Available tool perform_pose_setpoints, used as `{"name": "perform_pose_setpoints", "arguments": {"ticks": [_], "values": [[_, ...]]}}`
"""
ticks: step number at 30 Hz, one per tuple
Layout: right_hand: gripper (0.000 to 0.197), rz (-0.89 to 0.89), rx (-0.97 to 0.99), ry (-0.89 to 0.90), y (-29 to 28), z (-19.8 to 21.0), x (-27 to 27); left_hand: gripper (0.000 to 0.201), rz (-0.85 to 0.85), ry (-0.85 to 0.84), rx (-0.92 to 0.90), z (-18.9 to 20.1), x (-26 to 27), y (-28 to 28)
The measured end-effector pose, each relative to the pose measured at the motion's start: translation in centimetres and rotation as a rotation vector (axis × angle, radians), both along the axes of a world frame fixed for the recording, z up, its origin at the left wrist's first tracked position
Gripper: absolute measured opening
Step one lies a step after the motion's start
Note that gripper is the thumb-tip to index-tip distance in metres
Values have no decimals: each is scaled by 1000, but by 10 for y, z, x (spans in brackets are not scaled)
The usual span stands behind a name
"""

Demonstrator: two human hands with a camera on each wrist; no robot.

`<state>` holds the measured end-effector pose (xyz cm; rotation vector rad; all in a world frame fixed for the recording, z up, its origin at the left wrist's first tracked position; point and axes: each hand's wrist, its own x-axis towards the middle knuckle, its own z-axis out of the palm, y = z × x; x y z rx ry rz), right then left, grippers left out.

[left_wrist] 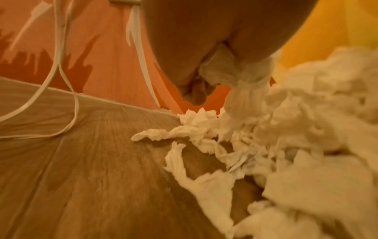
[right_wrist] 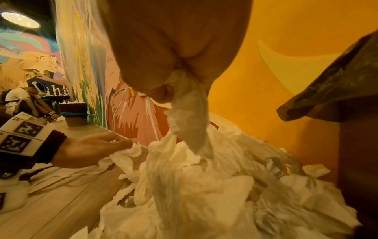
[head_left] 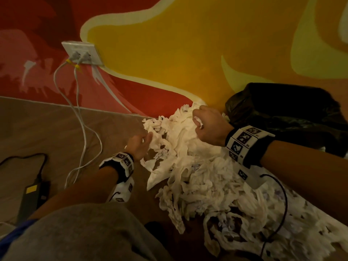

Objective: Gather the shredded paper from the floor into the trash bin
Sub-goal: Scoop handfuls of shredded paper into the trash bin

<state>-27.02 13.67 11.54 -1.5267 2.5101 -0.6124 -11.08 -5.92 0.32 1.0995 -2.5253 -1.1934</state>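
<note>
Kneeling on the floor point(head_left: 47, 129), I face one painted wall point(head_left: 169, 44) of red, yellow and orange shapes. One heap of paper point(head_left: 197, 176) spreads over the floor from the foot of the wall down towards my knee; it is a single tangled mass of white strips, too many to count. One bin point(head_left: 293, 113), lined with a black bag, stands against the wall just right of the heap, touching its upper edge; none of the paper I can see lies inside it.

My two hands are both in the heap. My right hand point(head_left: 209, 127) is clenched round a bunch of strips at the top of the pile, near the bin; the right wrist view shows the bunch hanging from my fist down into the mass. My left hand point(head_left: 139, 146) grips strips at the heap's left edge, fingers and thumb closed on them.

Each wrist wears one band with black-and-white markers. One socket point(head_left: 82, 53) on the wall holds two plugs, and their two white cables point(head_left: 82, 117) trail down over the floor. One dark power brick point(head_left: 32, 200) lies at the far left, well apart from the paper
</note>
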Motion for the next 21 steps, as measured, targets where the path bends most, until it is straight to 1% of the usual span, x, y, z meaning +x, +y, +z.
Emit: {"name": "perform_pose_setpoints", "arguments": {"ticks": [3, 4, 7, 9, 11, 13, 15, 16, 17, 19, 21], "values": [[24, 29, -57, -11, -8, 7, 0, 53, 114, 81, 41, 14, 1, -5], [23, 39, -86, -19, -11, 10, 1, 48, 140, 96, 59, 15, 0, -8], [24, 74, -192, -38, -20, 20, 1, 20, 126, 161, 115, 18, -2, -13], [24, 87, -263, -49, -24, 27, 1, 16, 119, 186, 182, 17, 0, -16], [25, 64, -345, -60, -27, 30, 1, 15, 136, 204, 243, 12, 3, -17], [25, 24, -370, -93, -30, 30, 2, 8, 146, 151, 170, 3, 6, -18], [17, -2, -323, -145, -32, 28, 5, 13, 68, 62, 90, -8, 6, -17], [10, -14, -283, -165, -31, 26, 7, 10, 34, -6, 78, -13, 7, -14], [8, -22, -225, -176, -30, 23, 9, 4, 11, -61, 61, -18, 7, -12], [19, 3, -75, -187, -25, 19, 12, 29, 2, -172, -17, -30, 5, -9], [35, 63, 75, -193, -20, 16, 14, 41, -57, -240, -82, -40, 0, -5]]}}
